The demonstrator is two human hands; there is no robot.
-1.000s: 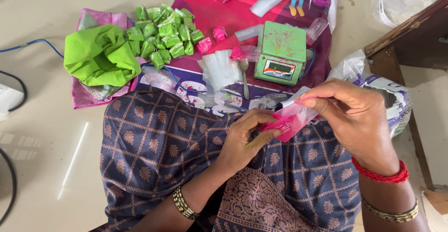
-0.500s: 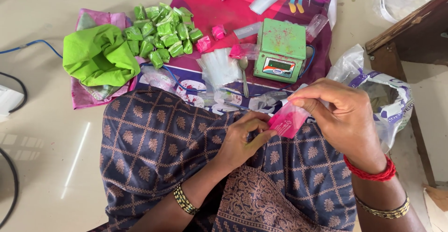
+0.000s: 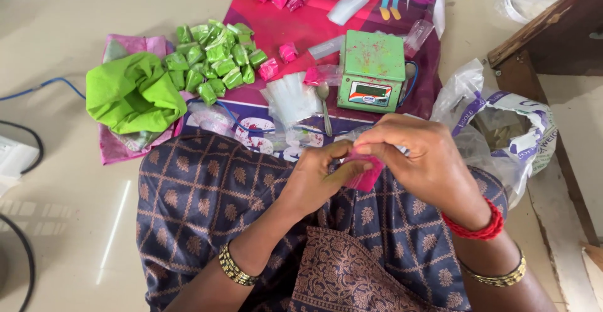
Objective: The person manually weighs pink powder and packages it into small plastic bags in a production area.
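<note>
I see the small pink packet [image 3: 365, 175] pinched between both hands over my lap: left hand [image 3: 323, 180] grips its left end, right hand [image 3: 421, 161] covers its top, equally near, below the green scale [image 3: 372, 70].

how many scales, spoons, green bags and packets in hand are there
scale: 1
spoon: 1
green bag: 1
pink packet, held between left hand and right hand: 1
total: 4
</note>
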